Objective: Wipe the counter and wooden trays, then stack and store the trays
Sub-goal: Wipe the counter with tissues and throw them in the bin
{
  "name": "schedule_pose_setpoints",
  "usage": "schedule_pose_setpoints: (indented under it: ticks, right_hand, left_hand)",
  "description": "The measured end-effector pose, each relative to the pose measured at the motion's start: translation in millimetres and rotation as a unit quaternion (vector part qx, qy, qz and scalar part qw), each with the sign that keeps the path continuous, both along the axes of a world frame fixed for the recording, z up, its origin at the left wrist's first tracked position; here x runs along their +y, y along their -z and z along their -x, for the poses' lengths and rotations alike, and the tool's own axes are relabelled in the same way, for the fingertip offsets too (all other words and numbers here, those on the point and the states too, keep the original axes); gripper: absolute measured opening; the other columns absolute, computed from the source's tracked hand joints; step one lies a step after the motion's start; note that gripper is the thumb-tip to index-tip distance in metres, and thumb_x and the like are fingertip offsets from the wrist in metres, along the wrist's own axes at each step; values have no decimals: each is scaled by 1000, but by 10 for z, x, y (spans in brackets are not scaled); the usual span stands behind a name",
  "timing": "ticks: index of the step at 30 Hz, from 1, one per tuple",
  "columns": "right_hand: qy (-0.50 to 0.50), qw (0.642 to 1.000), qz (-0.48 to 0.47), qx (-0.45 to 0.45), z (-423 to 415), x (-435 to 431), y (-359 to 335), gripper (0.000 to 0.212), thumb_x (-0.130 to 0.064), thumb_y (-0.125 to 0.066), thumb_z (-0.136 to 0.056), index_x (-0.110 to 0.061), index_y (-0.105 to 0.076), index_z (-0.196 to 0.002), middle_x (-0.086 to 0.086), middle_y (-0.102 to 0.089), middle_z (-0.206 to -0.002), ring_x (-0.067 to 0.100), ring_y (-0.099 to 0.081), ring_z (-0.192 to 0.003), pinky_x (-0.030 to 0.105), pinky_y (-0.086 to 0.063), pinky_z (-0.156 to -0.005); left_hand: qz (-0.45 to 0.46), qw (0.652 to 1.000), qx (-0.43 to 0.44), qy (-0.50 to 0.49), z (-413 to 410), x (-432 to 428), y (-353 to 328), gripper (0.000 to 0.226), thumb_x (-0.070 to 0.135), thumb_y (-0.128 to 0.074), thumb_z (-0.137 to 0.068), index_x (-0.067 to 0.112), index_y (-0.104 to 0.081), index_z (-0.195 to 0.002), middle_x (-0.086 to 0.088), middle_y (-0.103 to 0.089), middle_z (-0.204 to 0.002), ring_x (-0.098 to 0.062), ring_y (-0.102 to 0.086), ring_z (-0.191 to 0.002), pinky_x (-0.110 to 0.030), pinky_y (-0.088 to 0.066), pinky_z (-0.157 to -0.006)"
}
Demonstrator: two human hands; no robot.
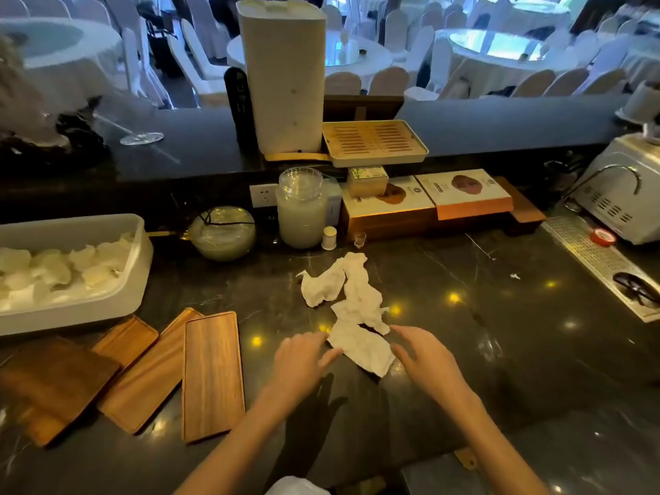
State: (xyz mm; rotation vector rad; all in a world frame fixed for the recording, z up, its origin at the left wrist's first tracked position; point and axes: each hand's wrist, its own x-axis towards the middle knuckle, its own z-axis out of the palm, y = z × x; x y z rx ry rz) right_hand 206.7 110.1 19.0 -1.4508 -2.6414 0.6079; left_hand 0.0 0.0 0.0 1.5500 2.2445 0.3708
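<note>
A crumpled white cloth [351, 309] lies stretched out on the dark marble counter [500, 334]. My left hand [300, 362] touches its near end from the left, fingers apart. On the other side of that end, my right hand [425, 362] rests with its fingers spread against the cloth. Several wooden trays lie fanned out at the lower left: a long one [212, 376] nearest the hands, a second long one [143, 380] beside it, a small one [125, 339] behind, and a dark one [53, 380] at the far left.
A white bin of pale chips [71, 273] stands at the left. Behind the cloth are a glass bowl [223, 232], a tall jar [301, 209], a small shot glass [360, 240] and boxes [389, 205]. A metal drip tray [600, 262] and machine [621, 194] occupy the right.
</note>
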Motion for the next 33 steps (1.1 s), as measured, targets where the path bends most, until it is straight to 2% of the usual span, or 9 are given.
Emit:
schedule_pose_setpoints:
  ticks: [4,8,14,18,21,26,30,33]
  right_hand:
    - [-33,999,3,-43,534,411,73,39,-32,-53,-96,-31,-52,-134,-6,-60,-133,17,-55,-123,36,-51,-97]
    - [-102,991,23,-85,1185,724,299,38,-26,-51,-96,-25,-53,-134,2,-59,-133,24,-56,-121,40,-50,-95]
    - [-114,983,54,-130,1970,1001,713,41,-24,-54,-94,-20,-47,-134,11,-50,-131,31,-56,-113,46,-52,-90]
    - [-94,977,103,-159,2196,1189,937,50,-28,-51,-95,-28,-36,-142,11,-42,-141,34,-52,-121,49,-49,-95]
    - [-96,976,104,-163,2207,1262,1061,44,-29,-49,-96,-23,-44,-139,11,-46,-139,32,-51,-121,45,-47,-96]
    - [-78,983,110,-126,2130,1251,1197,27,-25,-55,-95,-15,-57,-119,10,-57,-122,27,-58,-105,38,-50,-90]
    - [-5,989,144,15,2018,1128,1148,10,-22,-60,-90,-12,-60,-88,7,-62,-88,22,-59,-79,30,-46,-68]
    - [42,977,176,108,1816,973,1035,11,-21,-62,-88,-12,-56,-87,-2,-57,-78,12,-55,-71,18,-42,-60]
  left_hand:
    - [34,999,-14,22,-118,367,183,51,56,-50,-92,23,-56,-131,-1,-66,-122,-21,-61,-111,-37,-50,-92]
    - [79,994,-40,64,-288,671,476,50,45,-49,-95,17,-48,-136,-12,-53,-131,-32,-50,-122,-45,-46,-96]
    - [164,986,-10,20,-424,860,910,59,51,-35,-98,10,-33,-141,-21,-41,-139,-35,-38,-129,-48,-40,-100]
    - [179,984,7,0,-376,903,1139,55,43,-44,-98,10,-35,-142,-20,-42,-137,-34,-41,-126,-49,-41,-100]
    - [175,984,12,6,-306,925,1217,46,32,-50,-97,13,-40,-138,-15,-45,-135,-31,-43,-124,-44,-40,-99]
    - [148,989,-9,6,-144,855,1277,46,25,-53,-96,16,-41,-140,-12,-46,-134,-30,-44,-121,-40,-38,-99]
    - [136,990,-25,-10,29,692,1286,36,24,-50,-96,12,-50,-130,-11,-51,-129,-30,-46,-117,-39,-39,-95]
    - [135,986,-90,-49,169,553,1230,30,19,-52,-93,12,-55,-122,-10,-55,-127,-29,-47,-118,-38,-43,-94]
